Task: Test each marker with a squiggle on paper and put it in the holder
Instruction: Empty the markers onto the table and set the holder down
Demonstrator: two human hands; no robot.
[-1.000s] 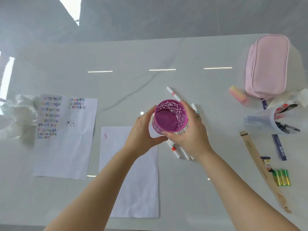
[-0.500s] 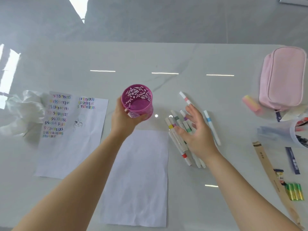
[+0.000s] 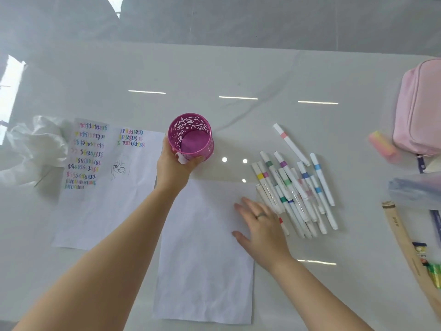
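Markers (image 3: 294,194) lie just right of our right hand (image 3: 261,226), long axes running away from us, slightly fanned. Right hand's open, flat on blank paper (image 3: 205,259), nearer them. Left hand (image 3: 174,163) grips empty purple holder (image 3: 190,140), approx. upright, beyond the paper.

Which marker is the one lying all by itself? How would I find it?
Look right of the purple holder that the left hand grips, to the pile of markers. Just above the pile lies the lone marker, apart from the rest. It has a pink band.
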